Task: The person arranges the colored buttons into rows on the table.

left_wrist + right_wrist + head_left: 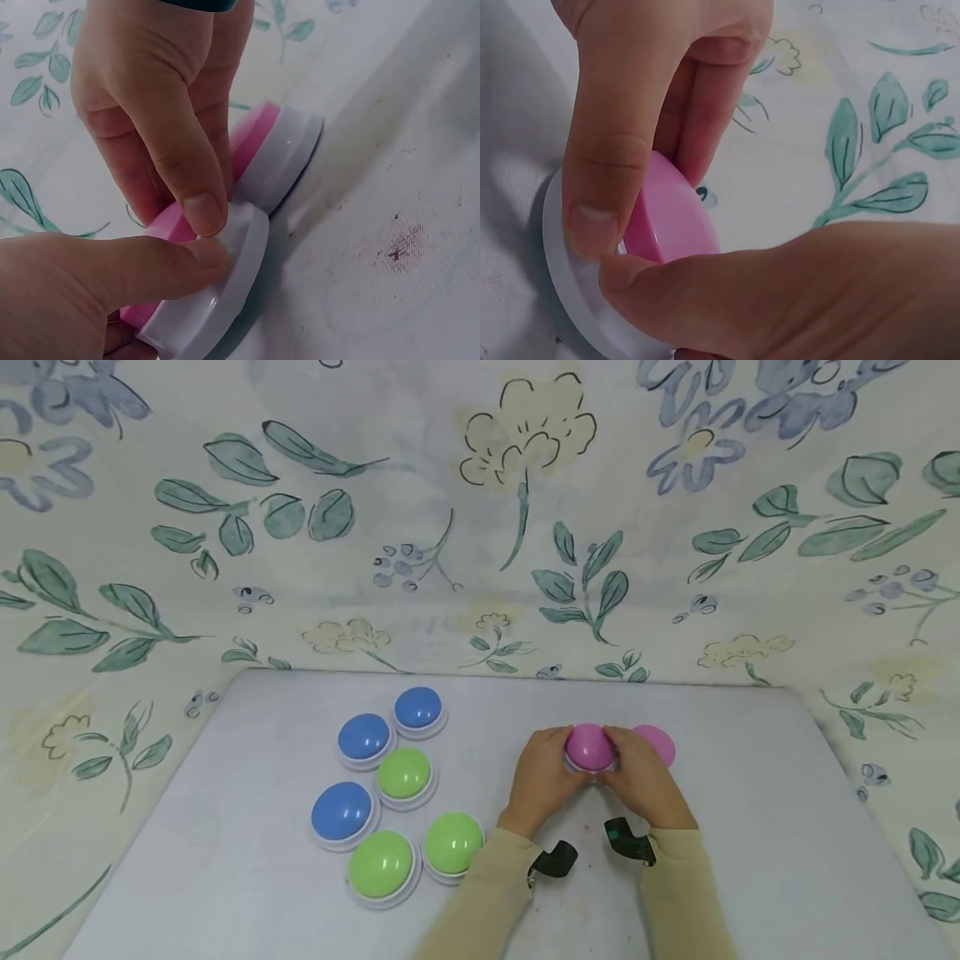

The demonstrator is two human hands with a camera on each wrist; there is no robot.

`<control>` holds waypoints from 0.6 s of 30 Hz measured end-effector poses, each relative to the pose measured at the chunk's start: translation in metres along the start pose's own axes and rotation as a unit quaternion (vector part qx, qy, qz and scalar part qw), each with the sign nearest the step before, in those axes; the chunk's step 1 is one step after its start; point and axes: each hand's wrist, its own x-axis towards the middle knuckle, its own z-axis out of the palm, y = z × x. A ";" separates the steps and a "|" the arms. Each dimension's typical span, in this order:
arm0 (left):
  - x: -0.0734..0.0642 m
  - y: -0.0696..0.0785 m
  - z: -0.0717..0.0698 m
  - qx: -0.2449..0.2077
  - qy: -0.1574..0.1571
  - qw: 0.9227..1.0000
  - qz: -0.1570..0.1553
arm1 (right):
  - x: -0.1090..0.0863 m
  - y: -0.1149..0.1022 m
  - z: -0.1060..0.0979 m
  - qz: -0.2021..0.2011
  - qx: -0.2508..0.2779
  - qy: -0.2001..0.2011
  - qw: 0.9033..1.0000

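Both hands hold a pink dome push button [590, 747] with a white round base, right of the table's middle. My left hand [543, 781] grips its left side and my right hand [641, 777] its right side. In the left wrist view, both thumbs press on the white base [236, 240], their tips nearly meeting, and the button stands tilted. The right wrist view shows the pink dome [671, 214] partly covered by the hands. Just beyond my right hand sits a second pink button [656, 745], partly hidden by that hand.
Left of my arms stand several like buttons on the white table [247, 793]: blue ones [363, 737] and green ones [381, 863]. One green button [453, 842] sits right beside my left sleeve. A flower-patterned cloth [450, 527] rises behind the table and along its sides.
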 end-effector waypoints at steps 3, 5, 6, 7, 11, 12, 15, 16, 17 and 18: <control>0.002 0.001 0.001 0.006 -0.001 1.000 0.001 | 0.001 -0.002 0.000 0.003 -0.008 0.001 1.000; 0.002 0.001 0.001 0.006 -0.001 1.000 0.000 | 0.002 -0.003 0.000 0.011 -0.011 0.000 1.000; 0.002 0.001 0.001 0.004 -0.002 1.000 0.000 | 0.002 -0.004 0.000 0.017 -0.010 -0.002 1.000; 0.001 0.001 0.002 0.003 -0.004 1.000 -0.001 | 0.002 -0.004 0.000 0.024 -0.009 -0.005 1.000; 0.000 0.000 0.003 0.005 -0.009 1.000 0.001 | 0.002 -0.006 0.002 0.050 -0.008 -0.013 0.999; 0.000 0.000 0.003 0.003 -0.009 1.000 0.001 | 0.002 -0.006 0.003 0.052 -0.012 -0.013 0.999; 0.000 -0.001 0.004 0.007 -0.008 1.000 0.003 | 0.002 -0.006 0.004 0.046 -0.027 -0.010 0.999; 0.000 -0.001 0.004 0.006 -0.007 1.000 0.002 | 0.002 -0.006 0.004 0.043 -0.033 -0.009 0.999; 0.001 -0.002 0.005 0.004 -0.006 1.000 0.002 | 0.002 -0.007 0.004 0.042 -0.035 -0.009 0.998; 0.001 -0.002 0.005 0.003 -0.005 1.000 0.001 | 0.003 -0.007 0.003 0.040 -0.038 -0.009 0.998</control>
